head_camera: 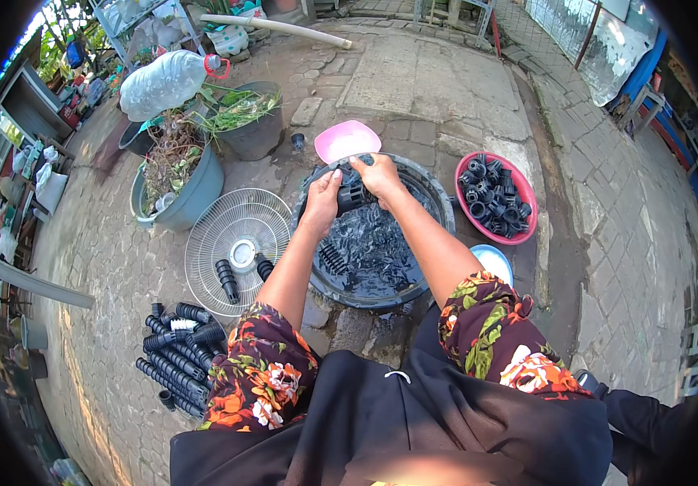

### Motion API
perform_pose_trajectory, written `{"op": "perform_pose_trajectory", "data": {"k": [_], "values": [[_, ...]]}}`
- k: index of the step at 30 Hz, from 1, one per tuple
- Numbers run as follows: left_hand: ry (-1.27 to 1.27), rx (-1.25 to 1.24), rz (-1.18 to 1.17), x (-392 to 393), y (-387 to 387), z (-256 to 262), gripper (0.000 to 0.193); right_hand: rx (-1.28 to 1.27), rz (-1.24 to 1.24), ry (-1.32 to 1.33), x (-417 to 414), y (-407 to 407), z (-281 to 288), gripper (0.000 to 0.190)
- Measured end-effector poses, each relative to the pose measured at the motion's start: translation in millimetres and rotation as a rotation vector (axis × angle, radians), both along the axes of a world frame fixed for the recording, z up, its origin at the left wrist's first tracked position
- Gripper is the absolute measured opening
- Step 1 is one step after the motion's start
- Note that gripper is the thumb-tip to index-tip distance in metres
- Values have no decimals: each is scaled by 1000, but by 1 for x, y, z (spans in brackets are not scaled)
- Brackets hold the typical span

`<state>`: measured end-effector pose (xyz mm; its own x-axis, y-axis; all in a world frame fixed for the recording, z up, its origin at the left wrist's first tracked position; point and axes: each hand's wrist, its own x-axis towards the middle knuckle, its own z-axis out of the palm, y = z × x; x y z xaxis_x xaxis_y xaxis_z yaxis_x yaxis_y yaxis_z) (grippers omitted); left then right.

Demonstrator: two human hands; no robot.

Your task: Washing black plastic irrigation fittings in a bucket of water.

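Note:
Both hands are over the far side of a round black tub [446, 219] of dark water. My left hand [323, 203] and my right hand [378, 177] hold a black slotted plastic net cup [352, 195] between them; the fingers partly hide it. A ribbed black piece [332, 258] lies in the water near the tub's left side. Left of the tub, a round wire fan guard [203, 240] carries a few black net cup stacks, one of them [226, 280] in full view. A red basin [532, 225] at the right holds many black net cups [495, 197].
A heap of stacked black net cups [182, 358] lies on the paving at lower left. A pink basin [349, 138] stands beyond the tub, a blue-rimmed bowl [495, 262] at its right. Planters [182, 197] and a large plastic bottle [164, 85] are at upper left. Another person's dark-clothed leg [640, 416] shows at lower right.

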<state>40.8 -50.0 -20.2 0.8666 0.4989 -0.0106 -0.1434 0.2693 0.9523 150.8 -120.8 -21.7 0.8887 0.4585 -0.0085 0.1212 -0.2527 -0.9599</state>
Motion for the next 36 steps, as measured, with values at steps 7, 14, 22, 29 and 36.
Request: {"op": "perform_pose_trajectory", "data": {"k": [7, 14, 22, 29, 36], "values": [[47, 1023, 191, -6, -6, 22, 24, 286, 126, 376, 16, -4, -7, 38], [-39, 1093, 327, -12, -8, 17, 21, -11, -261, 129, 3, -6, 8, 54], [289, 706, 856, 3, -5, -15, 33, 130, -182, 110, -42, 15, 15, 52], [326, 686, 730, -1, -8, -8, 34, -20, -282, -378, -32, 1, 11, 46], [183, -665, 132, -9, 7, 7, 38, 395, -187, 355, -12, 16, -5, 50]]}}
